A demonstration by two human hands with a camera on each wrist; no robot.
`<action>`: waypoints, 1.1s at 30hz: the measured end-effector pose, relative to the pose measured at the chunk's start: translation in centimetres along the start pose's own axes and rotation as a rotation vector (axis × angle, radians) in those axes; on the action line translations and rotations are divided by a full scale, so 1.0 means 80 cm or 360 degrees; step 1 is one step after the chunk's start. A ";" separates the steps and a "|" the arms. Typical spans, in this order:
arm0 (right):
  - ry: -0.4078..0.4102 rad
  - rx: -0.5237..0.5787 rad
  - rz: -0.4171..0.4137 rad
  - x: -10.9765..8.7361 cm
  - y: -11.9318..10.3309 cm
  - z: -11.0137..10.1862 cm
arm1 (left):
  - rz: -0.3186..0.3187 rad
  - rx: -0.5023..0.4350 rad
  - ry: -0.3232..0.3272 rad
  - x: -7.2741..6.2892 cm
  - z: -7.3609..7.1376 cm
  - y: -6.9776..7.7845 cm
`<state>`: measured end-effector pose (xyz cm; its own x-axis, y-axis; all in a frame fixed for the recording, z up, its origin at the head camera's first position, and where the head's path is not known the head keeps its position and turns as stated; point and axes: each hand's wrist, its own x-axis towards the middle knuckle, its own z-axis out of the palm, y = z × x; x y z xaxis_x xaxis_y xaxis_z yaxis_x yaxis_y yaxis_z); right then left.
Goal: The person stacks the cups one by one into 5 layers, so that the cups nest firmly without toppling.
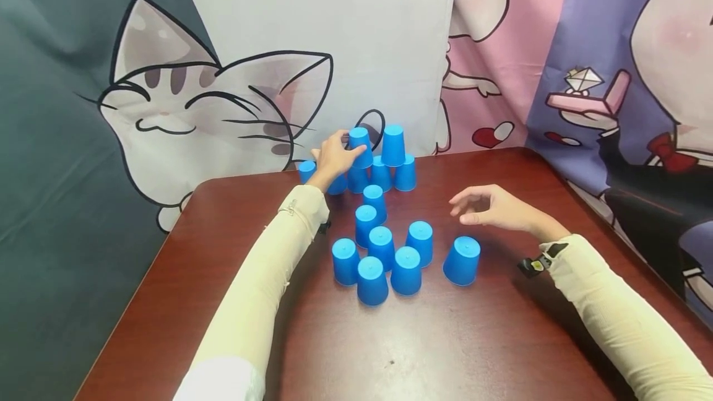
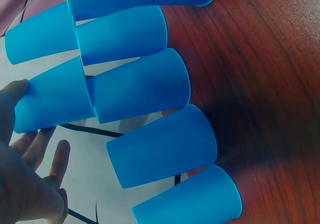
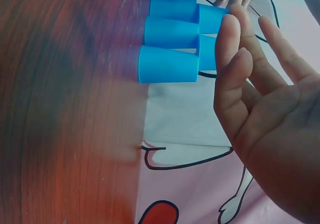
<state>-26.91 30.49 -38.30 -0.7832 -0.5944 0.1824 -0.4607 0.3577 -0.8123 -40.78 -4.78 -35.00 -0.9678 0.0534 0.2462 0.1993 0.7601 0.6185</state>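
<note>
My left hand (image 1: 336, 156) holds a blue cup (image 1: 362, 148) between thumb and fingers, at the back of the table. That cup (image 2: 55, 96) is upside down and rests on a row of upside-down blue cups, as the left wrist view shows. Beside it on the upper level stands another blue cup (image 1: 393, 146). The lower row includes a right-end cup (image 1: 406, 174) and a left-end cup (image 1: 307, 170). My right hand (image 1: 496, 208) hovers over the right of the table, fingers loosely bent, holding nothing; in the right wrist view its palm (image 3: 280, 119) shows.
Several more upside-down blue cups stand nearer on the brown table (image 1: 445, 345), among them a front cup (image 1: 372, 283). A lone cup (image 1: 462, 262) stands to their right, below my right hand. A printed cloth (image 1: 390, 30) hangs behind the table.
</note>
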 end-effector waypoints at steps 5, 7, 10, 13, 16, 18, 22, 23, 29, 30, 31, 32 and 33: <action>-0.0032 -0.0008 0.0019 0.000 0.002 0.005 | 0.0013 0.0020 -0.0016 -0.002 0.001 -0.002; -0.0048 0.0000 0.0030 0.002 0.002 0.008 | 0.0010 0.0027 -0.0019 -0.005 0.001 -0.005; -0.0056 0.0006 0.0038 0.002 0.002 0.009 | 0.0014 0.0024 -0.0018 -0.007 -0.001 -0.005; -0.0059 -0.0011 0.0054 0.000 0.002 0.007 | 0.0018 0.0011 -0.0013 -0.008 -0.002 -0.005; -0.0101 -0.0020 0.0068 -0.001 0.001 0.005 | 0.0009 0.0000 0.0011 -0.011 -0.004 -0.006; -0.0140 -0.0027 0.0081 -0.003 0.001 0.004 | -0.0010 -0.0001 0.0046 -0.015 -0.006 -0.008; -0.0227 -0.0042 0.0115 -0.004 0.002 0.006 | -0.0069 -0.0030 0.0118 -0.033 -0.014 -0.019; -0.0246 -0.0042 0.0126 -0.005 0.002 0.007 | -0.0083 -0.0046 0.0126 -0.038 -0.015 -0.022; -0.0325 0.0004 0.0131 -0.011 0.006 0.008 | -0.0053 -0.0170 0.0039 -0.071 -0.019 -0.035; -0.0329 0.0013 0.0123 -0.012 0.006 0.008 | -0.0028 -0.0196 0.0011 -0.076 -0.020 -0.036; -0.0334 0.0020 0.0111 -0.013 0.006 0.008 | -0.0003 -0.0217 -0.0018 -0.082 -0.020 -0.037; -0.0340 0.0027 0.0101 -0.014 0.006 0.008 | 0.0019 -0.0242 -0.0048 -0.087 -0.021 -0.037; -0.0351 0.0037 0.0093 -0.014 0.006 0.008 | 0.0037 -0.0274 -0.0074 -0.093 -0.023 -0.038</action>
<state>-25.97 30.87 -39.21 -0.6969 -0.7170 0.0116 -0.4056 0.3808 -0.8310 -33.92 -8.66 -37.33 -0.9679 0.1022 0.2296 0.2410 0.6363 0.7328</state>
